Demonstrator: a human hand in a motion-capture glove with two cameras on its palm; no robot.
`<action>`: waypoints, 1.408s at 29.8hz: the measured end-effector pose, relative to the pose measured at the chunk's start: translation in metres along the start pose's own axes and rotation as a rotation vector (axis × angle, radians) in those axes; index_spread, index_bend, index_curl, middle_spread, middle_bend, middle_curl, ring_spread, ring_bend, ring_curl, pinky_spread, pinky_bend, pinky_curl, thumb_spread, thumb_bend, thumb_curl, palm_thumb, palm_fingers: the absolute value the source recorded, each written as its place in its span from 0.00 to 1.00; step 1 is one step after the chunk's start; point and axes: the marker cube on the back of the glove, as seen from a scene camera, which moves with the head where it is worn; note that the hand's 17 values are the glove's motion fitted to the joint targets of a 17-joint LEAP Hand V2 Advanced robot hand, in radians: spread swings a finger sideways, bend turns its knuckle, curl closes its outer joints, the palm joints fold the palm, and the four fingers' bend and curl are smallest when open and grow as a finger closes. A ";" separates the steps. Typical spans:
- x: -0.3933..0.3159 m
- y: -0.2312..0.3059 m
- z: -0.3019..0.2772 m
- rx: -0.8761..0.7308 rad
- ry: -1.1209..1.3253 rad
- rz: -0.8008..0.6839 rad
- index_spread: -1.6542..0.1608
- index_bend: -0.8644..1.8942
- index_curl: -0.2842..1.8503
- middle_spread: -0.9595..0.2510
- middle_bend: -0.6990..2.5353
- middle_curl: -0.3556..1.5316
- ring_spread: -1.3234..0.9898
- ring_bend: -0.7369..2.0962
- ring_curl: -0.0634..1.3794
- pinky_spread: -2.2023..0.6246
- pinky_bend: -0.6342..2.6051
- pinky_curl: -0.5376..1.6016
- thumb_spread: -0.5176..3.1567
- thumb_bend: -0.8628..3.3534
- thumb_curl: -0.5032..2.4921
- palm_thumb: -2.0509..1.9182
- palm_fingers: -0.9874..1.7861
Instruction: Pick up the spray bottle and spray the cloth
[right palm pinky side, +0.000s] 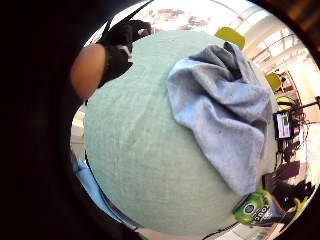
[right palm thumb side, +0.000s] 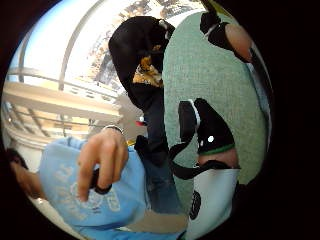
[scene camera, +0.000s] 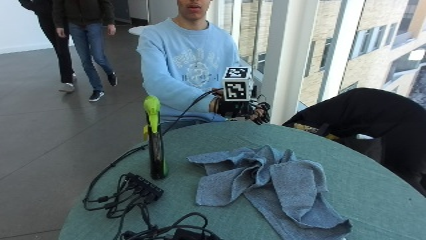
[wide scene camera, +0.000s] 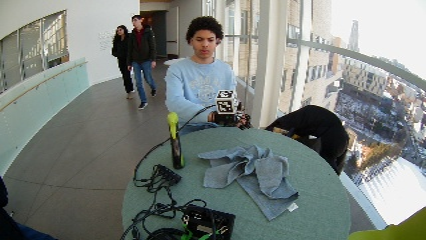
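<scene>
We see the gloved right hand (scene camera: 241, 107) at upper centre, raised over the table's (scene camera: 373, 185) far edge, fingers loosely curled on nothing. The bottle (scene camera: 154, 137) stands upright at left (green head up). The crumpled cloth (scene camera: 266, 182) lies centre-right, apart from it.

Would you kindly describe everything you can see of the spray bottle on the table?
The spray bottle is slim and tall, with a bright yellow-green spray head atop a dark body edged in green. It stands upright on the green table, near its edge, beside the crumpled grey-blue cloth but apart from it. Black cables lie near its base. Nothing holds it: the gloved right hand hangs at the table's far edge, away from it.
</scene>
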 end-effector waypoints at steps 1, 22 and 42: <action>0.000 -0.002 0.000 -0.003 -0.001 0.002 0.81 0.39 0.16 0.75 0.33 0.25 0.56 0.38 0.11 0.81 0.28 0.28 0.25 0.29 0.20 0.64 0.65; 0.020 -0.014 -0.005 -0.062 0.074 0.099 0.72 0.37 0.26 0.71 0.32 0.34 0.55 0.35 0.21 0.84 0.26 0.36 0.44 0.27 0.24 0.66 0.60; 0.030 0.027 -0.031 0.017 0.073 0.181 0.70 0.36 0.26 0.71 0.32 0.38 0.55 0.35 0.24 0.85 0.25 0.38 0.46 0.23 0.25 0.67 0.58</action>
